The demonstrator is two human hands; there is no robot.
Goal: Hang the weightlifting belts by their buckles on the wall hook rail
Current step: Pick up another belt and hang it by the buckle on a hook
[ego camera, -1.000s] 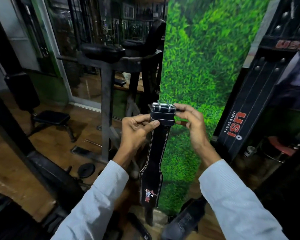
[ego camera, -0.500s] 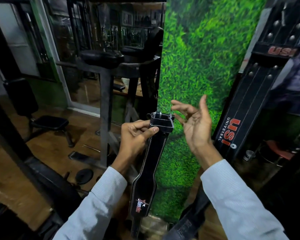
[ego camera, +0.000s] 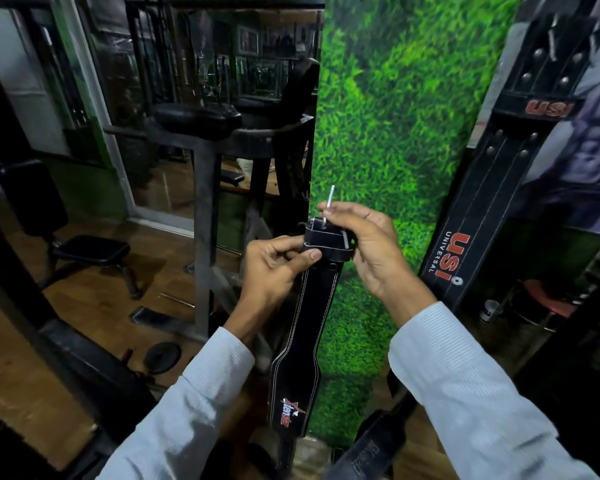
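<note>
Left hand (ego camera: 274, 268) grips black stitched leather belt (ego camera: 309, 327) just under its metal buckle (ego camera: 326, 233), thumb pressed on the front; belt hangs down before the green turf panel (ego camera: 388, 133). Right hand (ego camera: 368, 244) pinches a thin silver buckle prong (ego camera: 329, 206), tilted upward. Second studded black belt (ego camera: 482, 216) hangs at right.

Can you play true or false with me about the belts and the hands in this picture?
1. The left hand holds the black belt just below its buckle. True.
2. The right hand is empty. False: it pinches a silver buckle prong that points up.
3. The held belt already hangs on a hook. False: only the hands hold it up.
4. Another belt marked USI hangs at the right. True.
5. The wall behind the hands is red. False: it is a grassy green panel.
</note>
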